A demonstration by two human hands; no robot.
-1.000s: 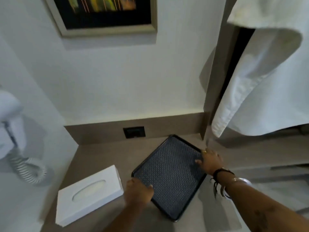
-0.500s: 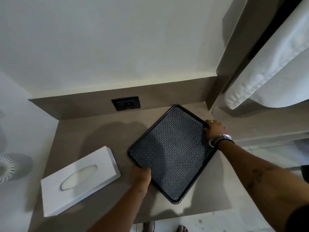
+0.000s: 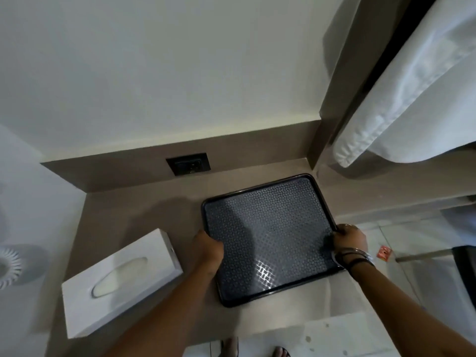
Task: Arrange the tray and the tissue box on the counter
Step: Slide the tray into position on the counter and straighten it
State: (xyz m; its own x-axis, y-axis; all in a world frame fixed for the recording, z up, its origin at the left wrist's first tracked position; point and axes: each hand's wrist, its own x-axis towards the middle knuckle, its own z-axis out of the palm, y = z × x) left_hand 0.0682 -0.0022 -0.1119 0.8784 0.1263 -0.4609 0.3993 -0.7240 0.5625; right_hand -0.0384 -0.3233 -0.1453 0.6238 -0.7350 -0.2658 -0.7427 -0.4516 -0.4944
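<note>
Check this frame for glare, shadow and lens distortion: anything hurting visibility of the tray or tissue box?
Head view: a bright glare patch sits on the dark patterned rectangular tray near its front edge; a soft shadow darkens the brown counter left of it; wide-angle bending curves the walls; the white rectangular tissue box is slightly soft but readable.

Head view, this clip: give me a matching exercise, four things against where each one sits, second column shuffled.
Things:
1. tray
2. tissue box
3. power outlet
4. white cloth

Places:
A. in the strip of wall behind the counter
B. hanging at the upper right
C. on the counter, left of the left hand
D. on the counter, held at both side rims

Pairs: 1-D, 2-C, 3-A, 4-B. The left hand and right hand each grip a tray rim.
</note>
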